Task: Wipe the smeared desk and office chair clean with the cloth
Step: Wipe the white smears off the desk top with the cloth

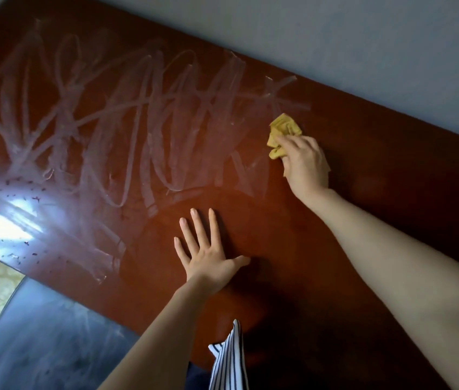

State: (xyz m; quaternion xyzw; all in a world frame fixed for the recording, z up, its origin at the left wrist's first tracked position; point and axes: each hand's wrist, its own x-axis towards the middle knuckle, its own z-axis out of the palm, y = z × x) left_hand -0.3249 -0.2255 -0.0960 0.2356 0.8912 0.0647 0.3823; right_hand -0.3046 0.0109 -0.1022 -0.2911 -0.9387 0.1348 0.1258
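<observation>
**A:** Where's our cloth?

**B:** The yellow cloth is bunched under our right hand. The fingers curl over it and press it onto the desk near the far edge, at the right end of the white smears.

**A:** And our left hand?

**B:** Flat with the fingers spread, gripping nothing, on bare wood toward the near edge.

**A:** What could trip us up?

**B:** We think a wadded cloth may only push the film around instead of lifting it. Our bare palm could leave prints on the clean patch. The dark specks toward the left end could also drag into streaks if we sweep through them.
</observation>
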